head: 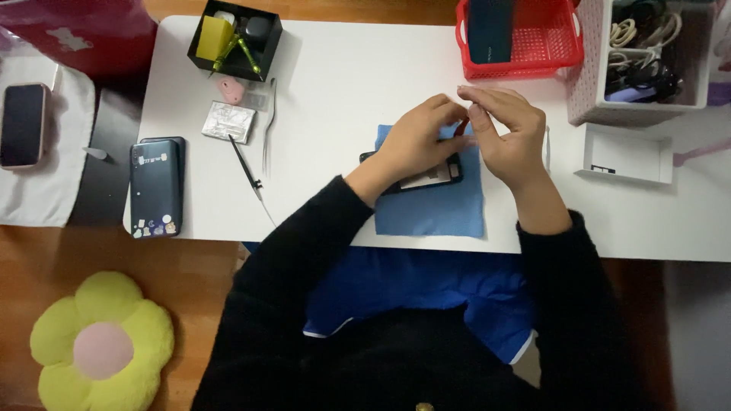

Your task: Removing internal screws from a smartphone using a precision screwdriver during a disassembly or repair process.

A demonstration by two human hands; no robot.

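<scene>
A dark phone (434, 177) lies on a blue cloth (438, 205) on the white table (343, 84). My left hand (417, 141) rests over the phone's upper part, its fingers pinching a small red-orange piece (461, 127) above the phone's top right corner. My right hand (509, 129) meets it from the right, fingertips closed on the same small piece. What the piece is cannot be made out. Much of the phone is hidden under my left hand.
Tweezers (268, 129), a thin black tool (245, 162), a foil packet (228, 122), a pink pick (231, 90) and a black box of tools (236, 38) lie left. A second phone (156, 186) sits at the table's left edge. A red basket (521, 34), a white cable crate (643, 61) and a white box (628, 156) stand right.
</scene>
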